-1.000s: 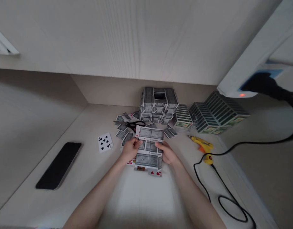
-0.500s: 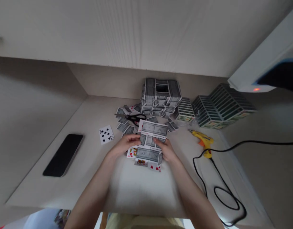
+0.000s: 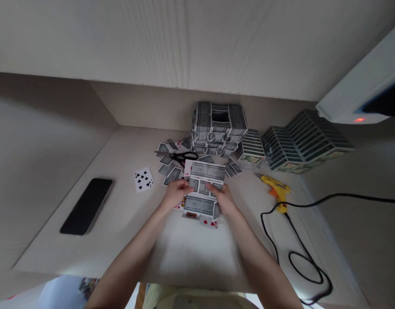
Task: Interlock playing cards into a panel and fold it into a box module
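A panel of joined playing cards (image 3: 200, 205), mostly back side up, is held between my two hands above the desk. My left hand (image 3: 176, 193) grips its left side, thumb lying over the middle row of cards. On the right edge my right hand (image 3: 224, 198) is closed, its thumb pressed on the same row. Red-suited card faces, hearts among them, stick out at the panel's lower edge and left side. Just beyond it lie black-handled scissors (image 3: 184, 157) on scattered cards (image 3: 174, 175). A loose spade card (image 3: 143, 179) rests face up to the left.
A structure built of cards (image 3: 219, 124) stands at the back wall. Right of it are several stacked card packs (image 3: 308, 139). A yellow glue gun (image 3: 276, 187) with a looping black cord (image 3: 308, 274) lies at right, a black phone (image 3: 87, 207) at left. A shelf overhangs the desk.
My left thumb has moved from the panel's left edge onto its middle row. The panel has shifted slightly, and the whole view has moved a little.
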{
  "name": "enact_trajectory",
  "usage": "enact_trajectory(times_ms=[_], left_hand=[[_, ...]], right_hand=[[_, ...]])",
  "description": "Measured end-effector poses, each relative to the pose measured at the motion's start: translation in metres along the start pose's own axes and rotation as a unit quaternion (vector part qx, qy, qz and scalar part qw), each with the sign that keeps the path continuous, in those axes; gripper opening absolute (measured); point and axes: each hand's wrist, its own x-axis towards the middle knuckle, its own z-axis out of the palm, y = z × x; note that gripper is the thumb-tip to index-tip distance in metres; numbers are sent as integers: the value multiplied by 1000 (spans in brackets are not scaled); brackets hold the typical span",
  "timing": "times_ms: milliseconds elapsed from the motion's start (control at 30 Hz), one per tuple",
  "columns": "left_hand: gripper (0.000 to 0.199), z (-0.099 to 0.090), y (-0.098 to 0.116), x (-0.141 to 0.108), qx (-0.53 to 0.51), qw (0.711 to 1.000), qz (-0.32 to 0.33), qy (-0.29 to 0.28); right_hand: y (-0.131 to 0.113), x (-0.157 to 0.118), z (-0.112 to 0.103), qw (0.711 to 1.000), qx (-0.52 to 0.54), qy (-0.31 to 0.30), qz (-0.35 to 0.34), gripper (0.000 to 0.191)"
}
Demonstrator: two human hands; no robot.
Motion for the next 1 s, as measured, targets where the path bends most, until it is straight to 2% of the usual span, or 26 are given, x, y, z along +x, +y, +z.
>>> enact_trajectory(times_ms=[267,333,400,467,533,600,767,1000], left_hand=[[23,2,-6,-2,84,994,44,50],[25,2,-4,-3,76,995,45,48],[27,0,0,-3,38,999,25,15],[28,-2,5,-4,-23,998,-12,-54],[33,-4,11,-6,-95,985,-52,-137],[44,-6,14,-8,-131,974,-80,-165],[44,-4,14,-10,-134,978,-111,-113],[45,3,7,-3,-150,984,-74,-64]], right_hand=[[-1,0,2,1000,11,-6,5,39],[-4,-1,1,1000,17,-8,13,40],[-7,-2,-1,999,21,-11,28,41],[-10,-3,-4,998,13,-29,47,41],[-13,-4,-7,996,-8,-58,62,40],[-14,-4,-9,994,-26,-80,70,38],[-15,-2,-10,993,-45,-82,66,33],[-19,-5,-4,993,25,-82,85,39]])
